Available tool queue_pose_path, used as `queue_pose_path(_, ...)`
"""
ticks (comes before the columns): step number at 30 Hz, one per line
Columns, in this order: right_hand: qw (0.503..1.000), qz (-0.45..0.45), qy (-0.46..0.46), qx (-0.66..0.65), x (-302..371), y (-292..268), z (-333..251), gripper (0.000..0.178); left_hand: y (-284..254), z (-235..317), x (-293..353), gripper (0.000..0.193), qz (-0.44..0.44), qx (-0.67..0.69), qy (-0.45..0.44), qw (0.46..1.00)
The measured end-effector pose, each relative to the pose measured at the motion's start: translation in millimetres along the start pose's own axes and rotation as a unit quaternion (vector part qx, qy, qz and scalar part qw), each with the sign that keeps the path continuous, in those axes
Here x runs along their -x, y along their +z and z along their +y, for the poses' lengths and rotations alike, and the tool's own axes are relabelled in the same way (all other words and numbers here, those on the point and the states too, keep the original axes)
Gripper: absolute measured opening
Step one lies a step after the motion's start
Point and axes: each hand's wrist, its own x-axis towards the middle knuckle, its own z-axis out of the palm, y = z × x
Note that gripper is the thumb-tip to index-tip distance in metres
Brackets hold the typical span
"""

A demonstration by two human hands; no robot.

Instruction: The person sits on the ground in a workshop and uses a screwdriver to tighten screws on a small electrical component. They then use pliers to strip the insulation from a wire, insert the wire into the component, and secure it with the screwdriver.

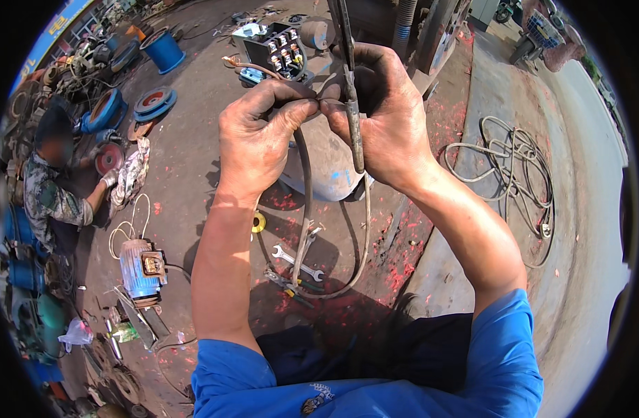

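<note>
My left hand is closed in a pinch at a dark, bendy cable, which hangs down from the fingers in a long loop. Against its fingertips press the thumb and finger of my right hand, also closed. What lies between the tips is mostly hidden. Across the right thumb runs a long dark rod-like thing with a rounded lower end; its kind is unclear. Under the hands is a grey rounded casing. On the ground by the cable loop lie an open-ended spanner, pliers and a yellow ring.
Ahead stands a black terminal block with wires. A blue-grey electric motor is at left, near a crouching person with a gloved hand at a red disc. Coiled cable lies right. Blue reels stand far left.
</note>
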Motion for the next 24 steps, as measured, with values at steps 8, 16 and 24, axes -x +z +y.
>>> queue_pose_path(8, 1.0, 0.006, 0.015, -0.004, 1, 0, 1, 0.053, 0, -2, 0, 0.011, -0.008, -0.045, 0.025, 0.999)
queue_pose_path(16, 0.997, 0.016, 0.04, -0.057, 6, 1, 1, 0.051, 1, 12, 2, 0.016, -0.031, -0.169, 0.111, 0.979)
queue_pose_path(24, 0.997, 0.001, 0.066, -0.034, 5, -3, 3, 0.053, 1, 5, 3, 0.012, -0.014, -0.129, 0.068, 0.989)
